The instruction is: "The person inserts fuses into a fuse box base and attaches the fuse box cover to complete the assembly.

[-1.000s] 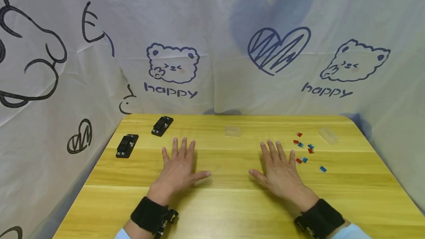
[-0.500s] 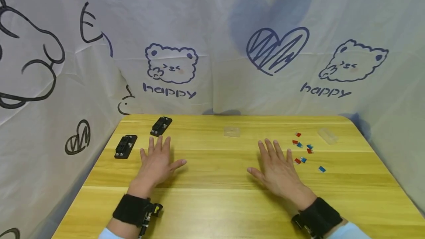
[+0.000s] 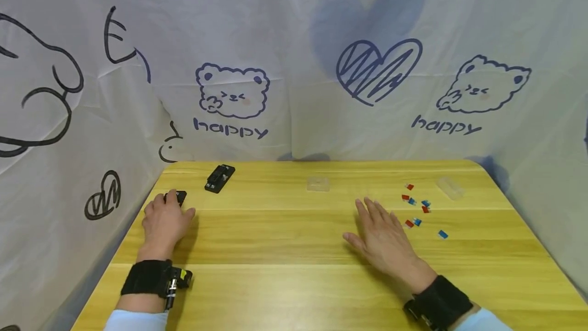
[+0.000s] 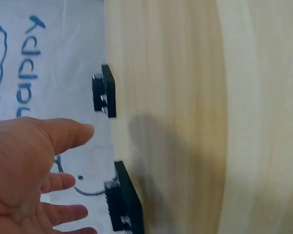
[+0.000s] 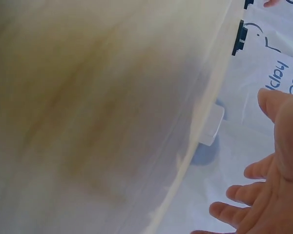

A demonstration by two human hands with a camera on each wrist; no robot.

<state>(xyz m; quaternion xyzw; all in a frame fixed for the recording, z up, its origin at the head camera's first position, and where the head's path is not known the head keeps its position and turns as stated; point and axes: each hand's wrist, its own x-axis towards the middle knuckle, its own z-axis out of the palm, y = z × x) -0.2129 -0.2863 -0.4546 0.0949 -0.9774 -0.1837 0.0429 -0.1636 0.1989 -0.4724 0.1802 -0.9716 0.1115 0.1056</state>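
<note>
One black block (image 4: pixel 129 200) lay on the table (image 3: pixel 285 239) at far left, partly hidden by your left hand (image 3: pixel 165 221) in the head view; it looked light, stiff and perhaps slick, best taken by its long edges, clear of the metal bits (image 4: pixel 126 220). Your left hand hung palm down, fingers loosely bent and spread, holding nothing; your right hand (image 3: pixel 385 239), fingers extended, likewise held nothing, near red and blue pieces (image 3: pixel 409 224).
</note>
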